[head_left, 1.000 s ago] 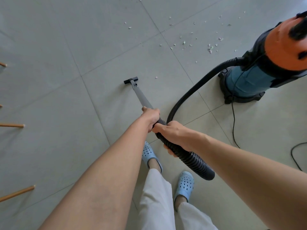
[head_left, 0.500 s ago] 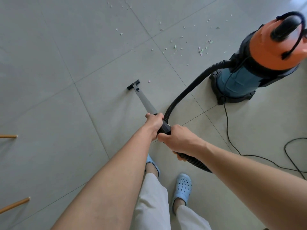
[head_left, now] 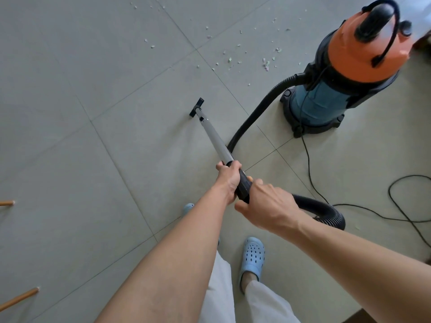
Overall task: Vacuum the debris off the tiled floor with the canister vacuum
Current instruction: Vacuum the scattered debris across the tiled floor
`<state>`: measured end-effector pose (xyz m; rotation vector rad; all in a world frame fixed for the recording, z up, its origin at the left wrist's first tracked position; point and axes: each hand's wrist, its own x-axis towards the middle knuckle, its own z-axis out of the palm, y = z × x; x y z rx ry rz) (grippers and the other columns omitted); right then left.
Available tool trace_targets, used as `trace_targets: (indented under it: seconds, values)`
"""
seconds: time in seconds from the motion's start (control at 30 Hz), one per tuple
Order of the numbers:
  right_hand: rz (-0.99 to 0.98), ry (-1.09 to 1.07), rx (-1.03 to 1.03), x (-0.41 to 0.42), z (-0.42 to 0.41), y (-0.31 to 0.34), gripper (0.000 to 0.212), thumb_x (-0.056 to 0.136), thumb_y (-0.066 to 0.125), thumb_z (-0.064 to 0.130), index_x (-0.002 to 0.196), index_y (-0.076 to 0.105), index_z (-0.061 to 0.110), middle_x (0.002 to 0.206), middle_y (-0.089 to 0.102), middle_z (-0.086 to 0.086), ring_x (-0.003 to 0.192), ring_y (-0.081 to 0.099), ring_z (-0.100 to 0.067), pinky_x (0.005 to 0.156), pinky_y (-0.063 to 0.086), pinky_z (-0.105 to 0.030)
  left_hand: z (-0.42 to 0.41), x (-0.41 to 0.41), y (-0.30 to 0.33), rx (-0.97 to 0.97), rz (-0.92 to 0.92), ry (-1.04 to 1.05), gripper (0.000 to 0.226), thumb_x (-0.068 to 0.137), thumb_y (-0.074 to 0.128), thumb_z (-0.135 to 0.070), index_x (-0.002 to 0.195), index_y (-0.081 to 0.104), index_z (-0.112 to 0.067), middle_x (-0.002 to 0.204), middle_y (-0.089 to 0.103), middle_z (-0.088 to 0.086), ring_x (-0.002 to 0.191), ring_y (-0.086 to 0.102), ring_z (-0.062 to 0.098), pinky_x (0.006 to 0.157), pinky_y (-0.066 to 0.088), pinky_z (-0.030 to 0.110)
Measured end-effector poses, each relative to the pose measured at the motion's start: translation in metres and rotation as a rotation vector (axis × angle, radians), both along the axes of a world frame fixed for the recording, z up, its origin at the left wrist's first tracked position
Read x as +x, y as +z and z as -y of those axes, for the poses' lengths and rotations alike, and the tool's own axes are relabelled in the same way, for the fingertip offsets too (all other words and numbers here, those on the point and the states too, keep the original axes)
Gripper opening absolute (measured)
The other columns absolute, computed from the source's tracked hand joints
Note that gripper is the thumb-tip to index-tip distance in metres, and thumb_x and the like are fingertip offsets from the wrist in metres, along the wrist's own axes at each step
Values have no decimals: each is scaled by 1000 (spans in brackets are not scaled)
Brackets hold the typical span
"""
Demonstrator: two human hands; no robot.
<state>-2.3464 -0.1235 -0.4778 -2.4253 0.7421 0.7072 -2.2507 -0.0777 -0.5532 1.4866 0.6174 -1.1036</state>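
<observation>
Head view: grey tiled floor [head_left: 98,94], wide bare stretch to the left and ahead-left of the nozzle [head_left: 196,107]. Left edge has two wooden legs [head_left: 19,297] poking in, well apart from the wand [head_left: 214,136]. Right side is crowded: canister vacuum [head_left: 342,73] stands upright, orange top, blue body, black base, with a black power cord [head_left: 396,206] looping over the floor on the right.

Wand is a grey tube, long axis running from the hands up and slightly left, nozzle end pointing away from the person, nozzle on the floor. Debris [head_left: 265,64], small pale flecks, lies scattered beyond and right of the nozzle, near the canister, apart from the nozzle.

Black ribbed hose [head_left: 254,115] arcs from the canister's side down to the floor, then curls round behind the right hand [head_left: 268,206] to the black handle cuff [head_left: 242,185].

Left hand [head_left: 229,178] wraps the cuff's upper end where the tube meets it, fingers curled round. Right hand grips the cuff's rear, just behind the left, thumb underneath. Blue clogs [head_left: 253,255] and white trousers [head_left: 219,287] below.
</observation>
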Motion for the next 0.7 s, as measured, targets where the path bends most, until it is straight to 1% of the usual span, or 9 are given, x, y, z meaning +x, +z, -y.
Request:
trace_targets:
  seconds: [0.07, 0.17, 0.33, 0.4, 0.47, 0.53, 0.6, 0.7]
  values:
    - [-13, -9, 14, -2, 0, 0, 36, 90, 53, 46, 93, 36, 15, 67, 38, 6, 53, 39, -15, 47, 24, -31, 1, -3, 0, 5, 1, -13, 47, 93, 44, -10, 135, 22, -11, 74, 44, 11, 36, 51, 16, 41, 47, 21]
    - [-24, -22, 42, 0, 2, 0, 35, 90, 52, 47, 92, 37, 15, 67, 42, 5, 48, 39, -10, 44, 25, -27, 2, 0, 1, 18, 4, -39, 45, 94, 44, -10, 134, 23, -11, 75, 43, 11, 43, 50, 18, 42, 47, 22]
    - [-53, -61, 95, 13, 4, -4, 34, 89, 49, 48, 78, 32, 21, 67, 50, 3, 40, 44, -11, 44, 29, -24, 5, 14, 0, 54, 15, -94, 35, 95, 43, -11, 124, 25, -15, 79, 43, 11, 47, 50, 19, 40, 47, 20]
    - [-91, -93, 126, 20, 4, -7, 32, 88, 48, 48, 79, 36, 20, 66, 54, 2, 30, 49, -12, 41, 32, -23, 7, 21, -2, 74, 21, -128, 34, 95, 43, -12, 124, 24, -15, 81, 43, 12, 48, 50, 20, 41, 48, 21]
    - [-132, -133, 178, 27, 5, -11, 30, 87, 46, 47, 82, 39, 18, 64, 58, 1, 22, 50, -11, 37, 33, -19, 9, 30, -6, 97, 28, -166, 35, 95, 42, -12, 123, 23, -16, 82, 43, 12, 48, 51, 21, 43, 48, 23]
    - [-152, -188, 254, 37, 6, -15, 30, 86, 45, 45, 83, 41, 16, 63, 60, -2, 25, 53, -15, 36, 37, -18, 11, 41, -10, 131, 29, -212, 33, 94, 41, -12, 118, 20, -18, 86, 44, 13, 49, 51, 22, 47, 48, 26]
    - [-162, -266, 330, 53, 7, -20, 30, 85, 46, 44, 83, 42, 14, 62, 61, -4, 28, 56, -19, 37, 42, -21, 15, 58, -15, 157, 38, -254, 33, 93, 41, -11, 117, 19, -18, 87, 44, 14, 51, 51, 22, 51, 48, 28]
    - [-153, -353, 414, 78, 9, -24, 29, 85, 47, 42, 81, 44, 13, 60, 62, -5, 35, 59, -22, 43, 52, -28, 20, 86, -19, 179, 64, -311, 31, 93, 41, -10, 114, 20, -16, 83, 43, 13, 53, 52, 23, 51, 49, 29]
